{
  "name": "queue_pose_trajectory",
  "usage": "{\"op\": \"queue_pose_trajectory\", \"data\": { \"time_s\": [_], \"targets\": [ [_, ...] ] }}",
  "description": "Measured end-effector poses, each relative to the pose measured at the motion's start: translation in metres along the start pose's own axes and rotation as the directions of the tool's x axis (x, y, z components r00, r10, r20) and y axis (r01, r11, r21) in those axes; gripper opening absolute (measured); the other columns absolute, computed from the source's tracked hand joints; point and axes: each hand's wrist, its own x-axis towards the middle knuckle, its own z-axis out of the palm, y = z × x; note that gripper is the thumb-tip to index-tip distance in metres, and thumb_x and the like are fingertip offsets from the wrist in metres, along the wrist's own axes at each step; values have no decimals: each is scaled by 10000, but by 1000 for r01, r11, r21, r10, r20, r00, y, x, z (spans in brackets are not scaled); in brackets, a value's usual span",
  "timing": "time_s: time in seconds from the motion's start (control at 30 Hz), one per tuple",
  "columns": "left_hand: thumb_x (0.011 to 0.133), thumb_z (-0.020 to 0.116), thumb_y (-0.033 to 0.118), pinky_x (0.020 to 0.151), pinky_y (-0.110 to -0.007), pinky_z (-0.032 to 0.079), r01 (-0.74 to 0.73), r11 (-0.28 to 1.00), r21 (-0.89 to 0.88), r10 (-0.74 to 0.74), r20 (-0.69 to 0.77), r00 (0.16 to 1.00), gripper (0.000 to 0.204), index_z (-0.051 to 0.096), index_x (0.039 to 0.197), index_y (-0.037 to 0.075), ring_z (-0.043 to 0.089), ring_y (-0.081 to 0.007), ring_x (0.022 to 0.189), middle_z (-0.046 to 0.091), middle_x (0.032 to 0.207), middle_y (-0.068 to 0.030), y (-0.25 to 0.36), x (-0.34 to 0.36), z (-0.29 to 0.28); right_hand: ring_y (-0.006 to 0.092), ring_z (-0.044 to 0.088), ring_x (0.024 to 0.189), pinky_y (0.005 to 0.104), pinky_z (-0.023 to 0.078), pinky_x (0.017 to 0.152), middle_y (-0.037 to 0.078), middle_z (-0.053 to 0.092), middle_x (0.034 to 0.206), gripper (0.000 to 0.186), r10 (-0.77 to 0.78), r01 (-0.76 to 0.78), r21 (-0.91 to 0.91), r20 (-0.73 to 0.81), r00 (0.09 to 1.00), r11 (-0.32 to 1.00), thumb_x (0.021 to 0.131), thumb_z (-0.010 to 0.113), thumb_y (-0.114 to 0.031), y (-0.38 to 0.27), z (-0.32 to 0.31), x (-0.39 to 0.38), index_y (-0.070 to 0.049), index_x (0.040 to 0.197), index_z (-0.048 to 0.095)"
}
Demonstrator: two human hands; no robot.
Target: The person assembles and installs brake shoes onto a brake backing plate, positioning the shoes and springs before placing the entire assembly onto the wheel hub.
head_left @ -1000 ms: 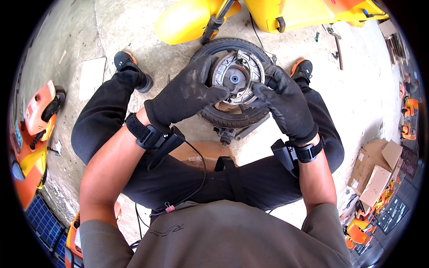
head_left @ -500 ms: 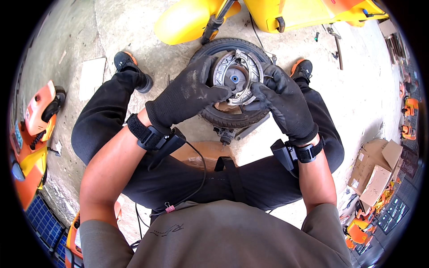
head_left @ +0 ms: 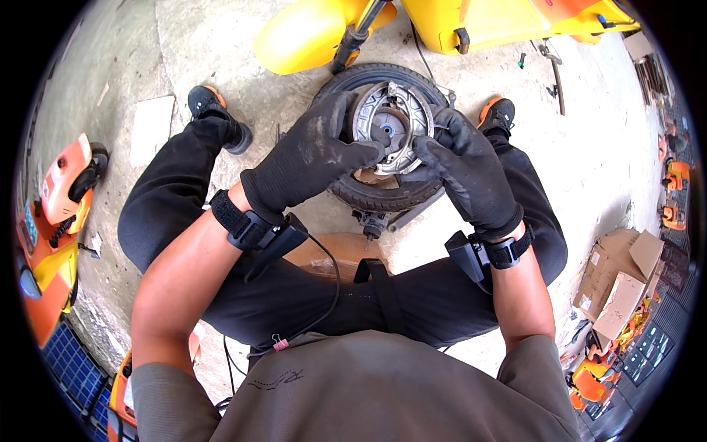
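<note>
A pair of silver-grey brake shoes (head_left: 418, 109), set together as a ring, is held above a wheel with a black tyre (head_left: 390, 199). Closed on the ring's left side is my left hand (head_left: 313, 155) in a black glove, its thumb on the near face and a fingertip showing inside the ring. My right hand (head_left: 475, 169), gloved too, grips the opposite side between thumb and fingers. Through the ring's middle shows the wheel's grey hub (head_left: 390, 127) with a small blue-rimmed centre. Most fingers behind the shoes are hidden.
Beyond the wheel are a yellow vehicle body (head_left: 508, 26) and a dark fork leg (head_left: 357, 37). Close below the tyre lies a dark metal part (head_left: 372, 223). A cardboard box (head_left: 618, 283) stands right; an orange scooter part (head_left: 66, 177) is left. My shoes (head_left: 497, 114) flank the wheel.
The brake shoes have shifted very slightly to the right and tilted a little. A fingertip of my left hand now shows inside the ring. Both hands keep their grip.
</note>
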Motion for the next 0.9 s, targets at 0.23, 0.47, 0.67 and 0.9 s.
{"op": "queue_pose_trajectory", "data": {
  "time_s": [0.23,0.47,0.67,0.9],
  "targets": [
    [872,699,217,919,-294,487,48,998,39,-47,-21,999,577,476,1344,-27,567,-125,1063,613,1182,-93,0,-1,1,67,629,883,221,539,787,61,664,1043,330,-35,33,59,37,999,998,978,596,-110,-4,2,-1,41,1262,521],
    [859,707,131,878,-280,506,88,996,22,-89,57,994,611,446,1394,-5,580,-127,1049,612,1217,-95,13,-2,-3,86,631,896,265,578,762,61,639,1035,328,-9,8,10,34,999,1000,981,571,-87,-1,-5,1,43,1273,496],
    [838,717,121,897,-293,506,52,997,53,-56,80,995,687,401,1435,-8,579,-138,1082,600,1251,-108,20,-1,-4,101,635,907,282,594,776,70,626,1047,329,4,-4,25,31,1000,1000,972,591,-79,-3,-5,0,49,1257,489],
    [828,721,127,952,-307,484,150,989,1,-150,70,986,684,407,1414,-39,568,-159,1128,589,1259,-127,4,0,-1,97,645,864,256,595,731,61,628,1012,307,14,-15,38,24,1000,999,970,608,-98,-4,-4,0,44,1221,504]
  ]
}}
